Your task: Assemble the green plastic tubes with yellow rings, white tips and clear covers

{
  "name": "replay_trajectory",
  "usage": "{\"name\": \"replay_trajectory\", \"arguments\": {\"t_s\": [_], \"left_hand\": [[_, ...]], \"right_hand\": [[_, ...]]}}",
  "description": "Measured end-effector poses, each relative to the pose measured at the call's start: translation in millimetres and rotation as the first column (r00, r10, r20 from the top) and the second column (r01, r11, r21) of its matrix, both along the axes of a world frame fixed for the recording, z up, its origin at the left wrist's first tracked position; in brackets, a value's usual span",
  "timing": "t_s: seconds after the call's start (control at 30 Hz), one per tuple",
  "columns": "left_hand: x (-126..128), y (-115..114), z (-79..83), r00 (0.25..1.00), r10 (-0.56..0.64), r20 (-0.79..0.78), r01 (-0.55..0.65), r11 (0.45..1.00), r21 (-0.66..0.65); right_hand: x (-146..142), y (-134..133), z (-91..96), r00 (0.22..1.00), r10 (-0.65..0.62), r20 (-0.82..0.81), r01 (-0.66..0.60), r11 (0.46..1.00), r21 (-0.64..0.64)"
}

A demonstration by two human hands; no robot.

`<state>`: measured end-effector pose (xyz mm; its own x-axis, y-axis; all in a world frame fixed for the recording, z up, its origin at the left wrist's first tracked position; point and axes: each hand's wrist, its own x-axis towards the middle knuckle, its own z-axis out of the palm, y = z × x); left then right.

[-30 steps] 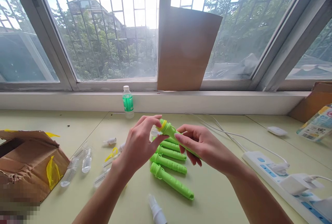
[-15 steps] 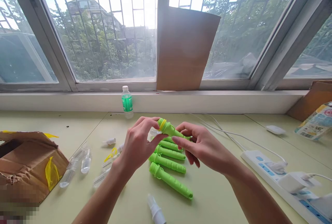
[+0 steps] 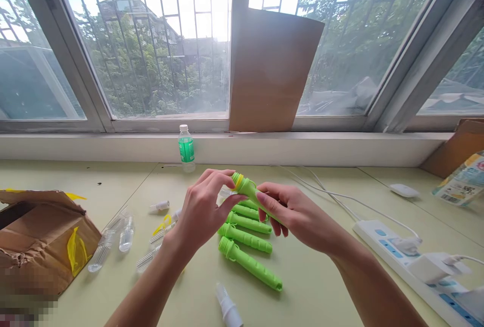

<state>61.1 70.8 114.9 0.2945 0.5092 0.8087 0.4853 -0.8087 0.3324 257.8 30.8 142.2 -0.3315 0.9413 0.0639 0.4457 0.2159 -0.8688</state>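
Note:
Both hands hold one green plastic tube (image 3: 248, 189) above the table, tilted with its threaded end up and to the left. My left hand (image 3: 206, 201) pinches that end between thumb and fingers, at a yellow ring (image 3: 239, 181) around the neck. My right hand (image 3: 289, 208) is closed round the tube's lower body, hiding its far end. Beneath them, several similar green tubes lie in a row; the nearest green tube (image 3: 250, 265) is in full view, the farther ones partly covered by my hands.
A white tapered plastic part (image 3: 229, 307) lies at the front. Left are clear ribbed tubes (image 3: 127, 233), a small white piece (image 3: 162, 205) and a cardboard box (image 3: 49, 236). A bottle (image 3: 186, 150) stands by the sill. A power strip (image 3: 397, 251) with cables lies right.
My right hand has closed more firmly around the held tube, its thumb now lying along the body. My left hand keeps its pinch at the threaded end. The view has shifted slightly.

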Motion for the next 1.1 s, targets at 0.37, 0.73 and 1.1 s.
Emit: {"name": "replay_trajectory", "arguments": {"t_s": [0.37, 0.73, 1.1], "left_hand": [[-0.8, -1.0, -0.8, 0.999, -0.021, -0.051, 0.017, 0.997, -0.079], [-2.2, -1.6, 0.9, 1.000, -0.015, -0.018, 0.015, 1.000, 0.019], [-1.0, -0.4, -0.4, 1.000, 0.006, 0.011, -0.006, 0.999, 0.032]], "right_hand": [[-4.3, -2.3, 4.3, 1.000, -0.013, 0.000, 0.013, 0.999, -0.042], [-3.7, -3.0, 3.2, 1.000, -0.020, -0.023, 0.018, 0.997, -0.080], [-0.6, -0.5, -1.4, 0.998, -0.024, -0.058, 0.021, 0.999, -0.050]]}}
